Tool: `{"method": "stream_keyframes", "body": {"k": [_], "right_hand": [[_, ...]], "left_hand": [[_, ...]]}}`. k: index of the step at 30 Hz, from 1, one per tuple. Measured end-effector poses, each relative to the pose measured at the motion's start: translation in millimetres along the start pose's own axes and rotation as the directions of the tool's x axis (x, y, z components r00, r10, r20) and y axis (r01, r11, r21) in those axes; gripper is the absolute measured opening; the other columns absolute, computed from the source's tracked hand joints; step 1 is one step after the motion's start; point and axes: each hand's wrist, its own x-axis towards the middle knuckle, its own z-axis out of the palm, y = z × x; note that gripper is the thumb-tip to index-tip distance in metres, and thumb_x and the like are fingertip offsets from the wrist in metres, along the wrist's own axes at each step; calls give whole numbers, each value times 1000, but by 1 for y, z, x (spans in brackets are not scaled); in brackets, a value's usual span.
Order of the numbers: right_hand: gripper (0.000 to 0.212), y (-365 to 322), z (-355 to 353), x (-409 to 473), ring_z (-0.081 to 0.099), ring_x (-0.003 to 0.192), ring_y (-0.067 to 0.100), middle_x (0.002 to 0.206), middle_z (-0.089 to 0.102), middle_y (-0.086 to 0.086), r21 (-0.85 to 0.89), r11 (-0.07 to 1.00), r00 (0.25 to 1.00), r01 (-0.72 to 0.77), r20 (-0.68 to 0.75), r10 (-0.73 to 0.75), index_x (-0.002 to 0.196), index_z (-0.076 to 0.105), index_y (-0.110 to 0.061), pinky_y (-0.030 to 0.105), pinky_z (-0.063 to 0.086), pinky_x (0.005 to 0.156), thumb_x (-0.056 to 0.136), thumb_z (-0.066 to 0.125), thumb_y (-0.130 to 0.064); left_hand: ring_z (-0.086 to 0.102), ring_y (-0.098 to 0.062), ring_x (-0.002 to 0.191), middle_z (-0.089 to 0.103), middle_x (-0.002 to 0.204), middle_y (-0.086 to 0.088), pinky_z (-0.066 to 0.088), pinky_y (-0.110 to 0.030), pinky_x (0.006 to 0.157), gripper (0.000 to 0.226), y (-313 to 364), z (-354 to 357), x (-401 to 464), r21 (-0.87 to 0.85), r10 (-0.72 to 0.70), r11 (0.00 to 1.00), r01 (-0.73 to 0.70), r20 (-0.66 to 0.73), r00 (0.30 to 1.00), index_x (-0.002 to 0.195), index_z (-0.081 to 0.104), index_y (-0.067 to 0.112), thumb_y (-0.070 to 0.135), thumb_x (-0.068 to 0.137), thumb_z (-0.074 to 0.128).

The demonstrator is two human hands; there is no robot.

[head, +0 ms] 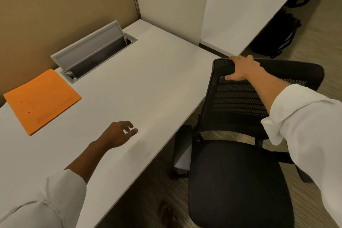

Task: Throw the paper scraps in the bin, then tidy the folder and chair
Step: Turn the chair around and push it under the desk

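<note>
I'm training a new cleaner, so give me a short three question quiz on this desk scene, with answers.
1. True or false: the folder lies closed on the desk.
2. Which hand grips the chair back? A) left B) right C) neither
3. Fill in: the left hand hovers over the ____, holding nothing.

Key:
1. True.
2. B: the right hand holds the top of the backrest.
3. Desk.

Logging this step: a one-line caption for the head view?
Right hand grips the black chair backrest; left hand hovers over the desk.
</note>
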Motion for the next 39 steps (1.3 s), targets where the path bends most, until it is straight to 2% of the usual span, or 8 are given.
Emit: {"method": "stream_keyframes", "body": {"k": [4, 7, 12, 18, 21, 23, 30, 39], "right_hand": [[106, 15, -1, 6, 24, 143, 42, 160, 31, 9, -10, 997, 996, 74, 43, -74, 156, 19, -30, 66, 29, 111, 73, 74, -65], [113, 25, -2, 9, 17, 145, 43, 163, 25, 5, -63, 993, 992, 102, 80, -97, 155, 17, -39, 67, 18, 114, 64, 72, -77], [125, 51, -2, 14, 8, 150, 43, 168, 9, -2, -45, 979, 970, 197, 154, -188, 154, 9, -51, 73, 0, 113, 49, 63, -93], [125, 121, 10, 11, -3, 153, 37, 168, -7, -1, -81, 960, 953, 269, 170, -252, 153, -4, -52, 70, 9, 116, 57, 69, -85], [124, 147, 11, 6, -3, 153, 36, 168, -8, -1, -95, 950, 946, 298, 161, -281, 154, -4, -50, 69, 12, 116, 59, 71, -83], [124, 162, 12, 3, -1, 152, 38, 168, -7, 1, -106, 947, 946, 304, 151, -287, 154, -3, -50, 68, 13, 115, 59, 71, -82], [129, 203, 16, -11, 9, 149, 46, 167, 0, 8, -201, 922, 941, 330, 147, -305, 154, 1, -50, 70, 17, 113, 53, 74, -82], [129, 287, 31, -57, 9, 148, 43, 167, 4, 8, -226, 950, 972, 217, 142, -188, 154, 5, -50, 69, 18, 112, 51, 74, -84]], "left_hand": [[66, -15, 88, 73, 109, -3, 50, -30, 82, 47, 23, 23, 0, -1, 27, 1000, -27, 40, 999, 120, 66, 17, 54, 93, 59], [67, -18, 91, 72, 112, -5, 52, -32, 86, 47, 42, 39, 0, -6, 26, 1000, -26, 60, 998, 121, 66, 16, 53, 94, 58], [67, -20, 93, 71, 115, -5, 53, -35, 88, 47, 88, 58, -11, -32, 13, 999, -12, 30, 999, 123, 65, 17, 53, 94, 58], [66, -24, 100, 70, 119, -9, 51, -40, 92, 44, 108, 62, -69, -80, -178, 982, 172, -69, 982, 121, 66, 15, 49, 96, 57], [66, -26, 101, 69, 121, -11, 51, -42, 93, 42, 125, 81, -106, -116, -276, 957, 264, -96, 956, 120, 66, 13, 47, 97, 55], [66, -23, 100, 69, 120, -9, 50, -38, 88, 41, 148, 99, -122, -159, -301, 946, 282, -112, 947, 119, 66, 16, 48, 96, 55], [65, -17, 102, 69, 118, -5, 50, -33, 88, 46, 231, 178, -131, -218, -287, 936, 277, -13, 958, 128, 60, 17, 50, 96, 56], [62, -23, 115, 65, 129, -9, 46, -31, 91, 55, 330, 207, -90, -253, -112, 962, 106, -7, 994, 135, 55, 13, 53, 97, 53]]}}
